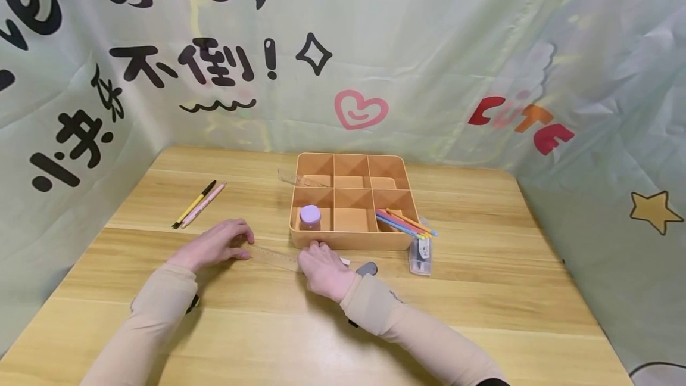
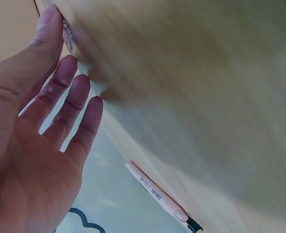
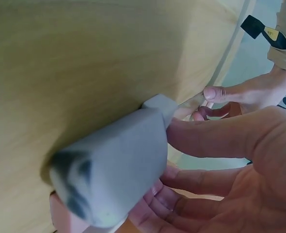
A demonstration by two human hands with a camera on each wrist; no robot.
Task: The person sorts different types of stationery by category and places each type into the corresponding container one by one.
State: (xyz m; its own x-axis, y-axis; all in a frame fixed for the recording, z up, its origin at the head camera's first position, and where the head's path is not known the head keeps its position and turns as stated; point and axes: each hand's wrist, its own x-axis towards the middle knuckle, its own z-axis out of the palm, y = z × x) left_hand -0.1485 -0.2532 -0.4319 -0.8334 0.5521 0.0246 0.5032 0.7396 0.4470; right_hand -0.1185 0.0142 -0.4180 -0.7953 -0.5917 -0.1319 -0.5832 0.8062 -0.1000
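The left hand (image 1: 213,246) and right hand (image 1: 326,271) pinch opposite ends of the clear ruler (image 1: 273,258), probably light, stiff, slick and brittle, best held there.

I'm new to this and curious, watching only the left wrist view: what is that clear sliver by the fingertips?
Observer: A clear ruler, stretching between the left hand and the right hand.

Visitor: Oh! And what sits beyond the hands, further back on the table?

Observer: A light orange box divided into six compartments.

Visitor: What's in its front left compartment, as the person sees it?

Observer: A small container with a purple lid.
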